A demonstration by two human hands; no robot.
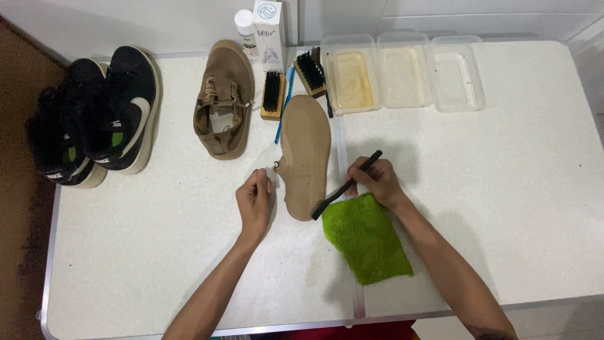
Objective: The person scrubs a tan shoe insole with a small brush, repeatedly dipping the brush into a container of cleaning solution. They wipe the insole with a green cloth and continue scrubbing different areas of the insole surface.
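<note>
Nearest the camera, a green cloth [367, 238] lies flat on the white table [503, 189], just under the right wrist. Right hand [375, 179]: clamped around a slim black brush [346, 185], bristle end down at the near edge of a tan shoe [306, 154] turned sole-up at table centre. Left hand [255, 200]: fingers curled together just left of that shoe, pinching something small, possibly a lace end; what it is cannot be told.

Far left: a pair of black sneakers [94, 119]. Far centre: the matching tan shoe [224, 101] upright, two wooden brushes [273, 94], a blue toothbrush [283, 113], a small bottle [246, 31] and a box [269, 31]. Far right: three clear trays [402, 72], the left one holding yellowish liquid.

Risk, as judged: the overturned shoe is not firmly held, so a brush stroke may push it sideways. A wide sweep of the right arm could reach the trays and spill liquid.
</note>
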